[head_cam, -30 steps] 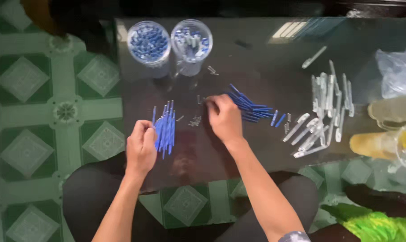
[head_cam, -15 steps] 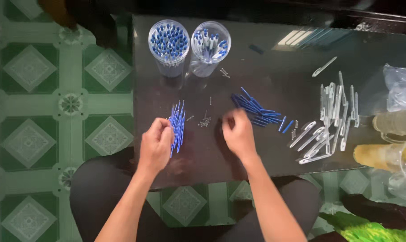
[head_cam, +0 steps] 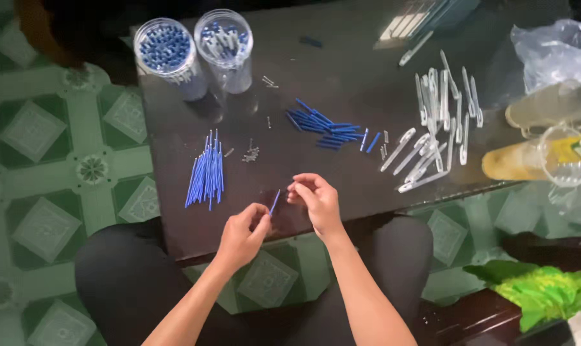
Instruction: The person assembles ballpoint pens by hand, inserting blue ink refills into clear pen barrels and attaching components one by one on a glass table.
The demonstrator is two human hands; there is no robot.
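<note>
My left hand (head_cam: 242,234) pinches the lower end of a thin blue pen refill (head_cam: 274,201) over the near edge of the dark glass table (head_cam: 342,77). My right hand (head_cam: 316,202) is just to its right, fingertips pinched together near the refill's tip, perhaps on a tiny part that I cannot make out. A bundle of blue refills (head_cam: 206,176) lies to the left of my hands. A pile of short blue pieces (head_cam: 326,123) lies beyond them, and small metal springs (head_cam: 251,154) are scattered between the two.
Two clear plastic jars (head_cam: 165,51) (head_cam: 225,45) with blue and white parts stand at the table's far left. Clear pen barrels (head_cam: 431,128) lie spread at the right, beside a plastic bag (head_cam: 553,48) and clear cups (head_cam: 563,157). Green patterned floor tiles surround the table.
Both hands have drawn back from the piles toward the near table edge. The left hand now holds one blue refill lifted off the bundle, and the right hand has come up to its tip.
</note>
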